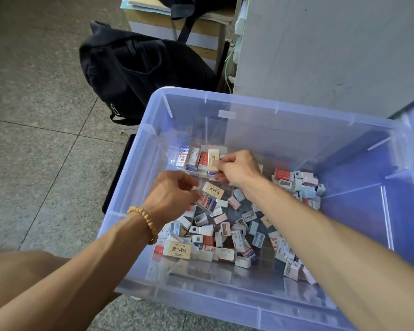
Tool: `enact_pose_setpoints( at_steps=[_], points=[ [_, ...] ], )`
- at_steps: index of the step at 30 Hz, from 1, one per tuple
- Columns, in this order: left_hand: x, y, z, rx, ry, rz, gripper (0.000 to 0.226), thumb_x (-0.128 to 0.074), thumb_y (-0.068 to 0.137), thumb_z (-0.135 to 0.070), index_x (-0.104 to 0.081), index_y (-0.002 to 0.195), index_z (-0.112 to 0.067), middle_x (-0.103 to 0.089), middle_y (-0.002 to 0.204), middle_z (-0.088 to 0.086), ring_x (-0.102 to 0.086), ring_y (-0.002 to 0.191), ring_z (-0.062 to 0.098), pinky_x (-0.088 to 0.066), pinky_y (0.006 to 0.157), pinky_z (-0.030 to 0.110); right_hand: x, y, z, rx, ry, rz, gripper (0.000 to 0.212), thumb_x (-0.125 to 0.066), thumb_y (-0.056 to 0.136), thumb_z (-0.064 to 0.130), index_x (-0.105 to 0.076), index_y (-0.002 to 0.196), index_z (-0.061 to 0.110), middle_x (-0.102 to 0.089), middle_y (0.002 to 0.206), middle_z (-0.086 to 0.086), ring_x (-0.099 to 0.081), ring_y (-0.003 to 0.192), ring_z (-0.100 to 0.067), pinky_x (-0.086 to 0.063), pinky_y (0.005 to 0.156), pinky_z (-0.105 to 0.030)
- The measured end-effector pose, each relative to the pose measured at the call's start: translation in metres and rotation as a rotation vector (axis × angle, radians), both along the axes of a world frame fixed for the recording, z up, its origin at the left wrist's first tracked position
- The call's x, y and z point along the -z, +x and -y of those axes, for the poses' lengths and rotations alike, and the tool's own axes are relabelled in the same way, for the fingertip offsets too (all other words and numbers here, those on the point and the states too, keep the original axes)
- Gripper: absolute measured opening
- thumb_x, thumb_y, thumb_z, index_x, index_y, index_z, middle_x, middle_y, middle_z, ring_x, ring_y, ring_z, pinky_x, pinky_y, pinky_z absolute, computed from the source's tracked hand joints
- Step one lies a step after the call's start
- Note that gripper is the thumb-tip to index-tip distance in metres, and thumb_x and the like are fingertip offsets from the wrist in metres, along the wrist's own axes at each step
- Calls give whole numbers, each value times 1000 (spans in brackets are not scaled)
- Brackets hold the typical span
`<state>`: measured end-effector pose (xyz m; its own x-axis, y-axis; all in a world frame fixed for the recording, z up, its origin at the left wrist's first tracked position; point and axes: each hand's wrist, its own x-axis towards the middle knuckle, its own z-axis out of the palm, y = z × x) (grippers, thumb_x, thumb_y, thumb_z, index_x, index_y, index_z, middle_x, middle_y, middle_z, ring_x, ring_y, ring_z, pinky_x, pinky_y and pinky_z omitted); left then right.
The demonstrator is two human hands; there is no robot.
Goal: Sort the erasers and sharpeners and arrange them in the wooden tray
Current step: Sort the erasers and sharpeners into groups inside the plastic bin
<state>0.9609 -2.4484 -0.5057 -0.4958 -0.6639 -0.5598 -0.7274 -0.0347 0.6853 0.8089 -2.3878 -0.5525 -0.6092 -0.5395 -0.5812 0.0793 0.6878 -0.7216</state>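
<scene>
Grey stone floor under a clear blue plastic bin (139, 163) of loose erasers and sharpeners.
Inside it, left hand (171, 194) pinches a cream paper-sleeved eraser (213, 190); right hand (239, 169) pinches a beige eraser (212, 161).

A speckled grey tiled floor (41, 130) with dark grout lines carries everything here. On it, filling the frame from the centre toward 4 o'clock, stands a large translucent blue plastic bin (139, 163). At 11 o'clock from the bin a black backpack (134, 68) sits on the floor, near the bin's far left corner. Beyond the backpack, toward 12 o'clock, a stack of cardboard boxes (167, 27) rises from the floor. At 1 o'clock, just behind the bin's far wall, stands a pale grey cabinet (332, 56). A flat black object (116, 182) lies along the bin's left side at 9 o'clock, partly hidden.
</scene>
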Motion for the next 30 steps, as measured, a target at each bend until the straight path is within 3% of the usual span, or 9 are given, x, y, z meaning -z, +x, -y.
enact_pose_setpoints(
  at_steps=[4, 7, 10, 16, 20, 22, 25, 27, 30],
  points=[
    [1, 0, -1, 24, 2, -10, 17, -76, 84, -13, -63, 96, -13, -64, 80, 4, -67, 70, 18, -52, 57, 19, 23, 6, 29, 13, 68, -55, 26, -74, 90, 18, -61, 68, 20, -71, 65, -4, -74, 69, -17, -62, 77, -38],
    [3, 0, -1, 20, -11, -28, 18, -75, 84, -11, -61, 95, -12, -57, 73, 1, -60, 65, 15, -43, 46, 12, 33, 7, 37, -79, 127, -184, 24, -74, 90, 23, -66, 67, 22, -75, 73, -2, -74, 71, -18, -62, 76, -37],
    [5, 0, 0, -2, -61, -41, 14, -74, 85, -13, -61, 90, -14, -57, 70, -3, -52, 58, 10, -41, 45, 12, 24, 3, 28, -180, 88, -295, 24, -71, 91, 29, -66, 68, 24, -72, 79, 7, -69, 76, -14, -55, 73, -27],
    [4, -15, 0, -107, -43, -111, 10, -72, 88, -12, -62, 88, -13, -64, 76, 1, -59, 62, 15, -51, 54, 21, -14, -7, -27, -356, -125, 324, 17, -69, 91, 26, -74, 88, 10, -73, 79, -4, -61, 66, -13, -42, 50, -24],
    [9, -28, 0, -139, 6, -180, 7, -70, 89, -12, -64, 91, -9, -66, 81, 6, -64, 71, 20, -59, 73, 36, -21, -10, -42, -401, -97, 226, 3, -76, 88, 17, -76, 88, 14, -73, 79, -3, -62, 67, -15, -51, 55, -32],
    [16, -29, 3, 31, -228, -58, 15, -65, 93, -19, -66, 104, -10, -67, 101, 7, -62, 84, 22, -55, 78, 36, -18, -14, -41, -287, -22, 81, 6, -76, 88, 23, -74, 84, 19, -76, 80, 2, -65, 67, -10, -58, 65, -33],
    [23, -28, 5, 440, -599, 215, 35, -54, 94, -21, -55, 128, -9, -50, 135, 9, -44, 121, 28, -46, 91, 38, -6, -21, -40, -111, 11, 14, 9, -72, 91, 25, -69, 82, 22, -76, 88, -3, -65, 71, -12, -60, 80, -40],
    [27, -30, 5, 613, -690, 302, 44, -51, 94, -23, -47, 135, -10, -43, 146, 8, -32, 134, 28, -41, 102, 40, -2, -21, -40, -86, 0, 14, 8, -70, 92, 25, -68, 84, 23, -75, 89, -4, -66, 73, -14, -59, 78, -39],
    [35, -34, 7, 740, -711, 358, 58, -52, 94, -28, -33, 146, -9, -32, 155, 10, -19, 145, 26, -20, 119, 36, 0, -20, -37, -87, -25, 6, 9, -68, 93, 26, -67, 85, 25, -75, 89, -4, -71, 84, -18, -57, 80, -35]
  ],
)
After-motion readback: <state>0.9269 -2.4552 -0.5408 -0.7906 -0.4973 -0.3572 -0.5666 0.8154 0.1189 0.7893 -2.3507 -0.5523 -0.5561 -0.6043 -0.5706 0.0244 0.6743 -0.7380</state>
